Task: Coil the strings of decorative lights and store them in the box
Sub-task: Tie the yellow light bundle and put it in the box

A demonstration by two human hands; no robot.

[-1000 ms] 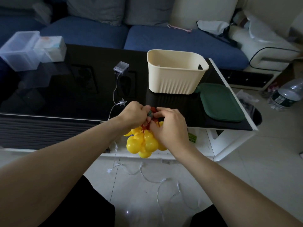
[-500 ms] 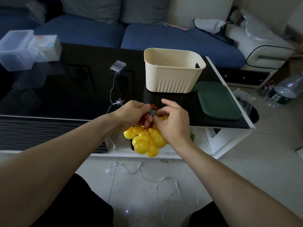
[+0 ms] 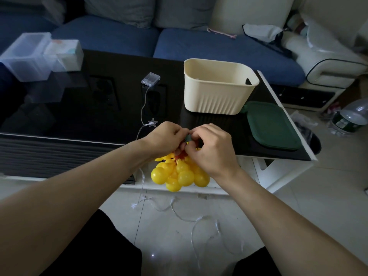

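Both hands meet just off the near edge of the black glossy bench (image 3: 59, 108). The left hand (image 3: 165, 138) is curled round the top of a bunch of yellow ball lights (image 3: 179, 174), which hangs below the knuckles in front of the bench's white frame. The right hand (image 3: 211, 148) pinches a small dark green piece (image 3: 188, 138) at the top of that bunch, thumb and fingertips drawn tight together, with bits of red showing between the two hands.

Further back on the bench stands the cream box (image 3: 219, 98), ribbed along its lower wall, open at the top. Its dark green lid (image 3: 272, 126) lies flat just beside it, toward the right-hand corner. A clear battery case (image 3: 150, 79) sits left of the box, and from it a thin clear wire runs forward past a small star light (image 3: 153, 122), drops over the bench edge and trails in loose loops across the tiled floor (image 3: 298, 196) between the person's knees; this star string (image 3: 191, 218) is well apart from the box.

At the far left corner of the bench are a clear plastic container (image 3: 25, 56) and a pale tissue pack (image 3: 65, 54), touching each other. Behind runs a blue sofa (image 3: 199, 44)
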